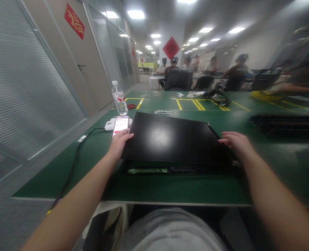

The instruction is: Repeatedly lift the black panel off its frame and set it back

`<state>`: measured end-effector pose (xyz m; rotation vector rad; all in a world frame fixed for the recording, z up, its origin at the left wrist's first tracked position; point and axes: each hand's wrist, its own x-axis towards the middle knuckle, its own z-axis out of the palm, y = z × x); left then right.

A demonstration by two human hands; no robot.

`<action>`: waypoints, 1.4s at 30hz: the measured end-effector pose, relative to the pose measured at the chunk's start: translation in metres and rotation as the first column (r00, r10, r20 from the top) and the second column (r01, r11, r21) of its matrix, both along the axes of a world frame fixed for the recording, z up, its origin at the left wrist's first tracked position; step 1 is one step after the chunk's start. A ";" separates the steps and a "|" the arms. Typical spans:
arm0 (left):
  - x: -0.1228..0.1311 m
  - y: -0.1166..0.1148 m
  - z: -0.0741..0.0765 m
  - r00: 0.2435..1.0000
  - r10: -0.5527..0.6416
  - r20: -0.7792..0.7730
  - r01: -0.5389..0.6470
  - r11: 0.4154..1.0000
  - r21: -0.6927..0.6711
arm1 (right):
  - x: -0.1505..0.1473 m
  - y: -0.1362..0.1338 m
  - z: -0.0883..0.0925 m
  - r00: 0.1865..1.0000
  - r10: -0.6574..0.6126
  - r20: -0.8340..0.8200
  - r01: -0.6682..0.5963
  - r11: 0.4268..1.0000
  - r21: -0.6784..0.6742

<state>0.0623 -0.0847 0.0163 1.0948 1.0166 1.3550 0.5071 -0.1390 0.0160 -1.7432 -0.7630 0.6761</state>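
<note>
A glossy black flat screen panel (170, 139) lies tilted in front of me, with ceiling light reflected on its face. My left hand (120, 142) grips its left edge, thumb on top and the other fingers partly hidden behind. At the right edge, my right hand (236, 143) has its fingertips closed against the side, where a dark frame strip shows. Below the panel's near edge, a green circuit board (147, 170) is visible on a dark part beneath. How far the panel is raised over that part is hard to tell.
On the green table (65, 181), a lit phone (121, 125) leans by a white power strip (108, 125) with a black cable (74, 164). Behind stand a water bottle (120, 99) and red scissors (131, 106). Dark stacked parts (277, 125) lie right. Other people sit farther back.
</note>
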 end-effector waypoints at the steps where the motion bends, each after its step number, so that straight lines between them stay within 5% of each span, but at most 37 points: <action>1: 0.000 0.000 0.000 1.000 0.002 0.001 -0.002 1.000 0.000 | 0.000 0.000 0.000 1.000 -0.002 0.002 0.002 1.000 0.002; 22: 0.001 -0.006 0.012 0.994 0.106 -0.021 -0.106 0.994 0.008 | 0.003 0.006 -0.013 0.999 0.034 -0.003 -0.034 0.995 0.097; 42: -0.001 -0.003 0.005 0.999 0.030 0.012 -0.030 1.000 0.009 | 0.006 0.007 -0.016 1.000 0.002 -0.009 -0.001 0.994 0.107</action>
